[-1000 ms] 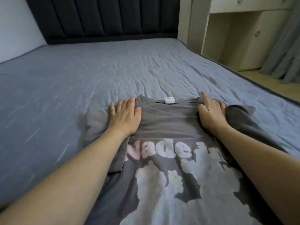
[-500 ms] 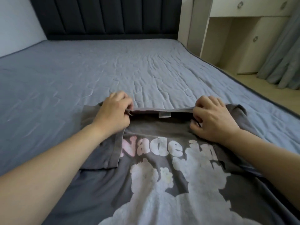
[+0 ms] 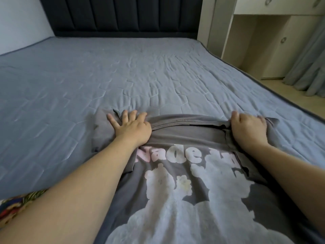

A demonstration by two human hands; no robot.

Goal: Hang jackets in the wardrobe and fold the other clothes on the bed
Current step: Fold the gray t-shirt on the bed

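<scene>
Currently: grey T-shirt on bed, barely folded. Left hand flat, fingers spread, on one shoulder; right hand grips the other. Folds remain; no jackets in view.

bed with a grey-blue quilted cover, dark edging along the side right of the right grip. dark padded headboard far beyond both grips. lying flat on it, a grey printed t-shirt, collar end under the left grip and right grip. patterned fabric at the near edge, left of the left forearm.
</scene>
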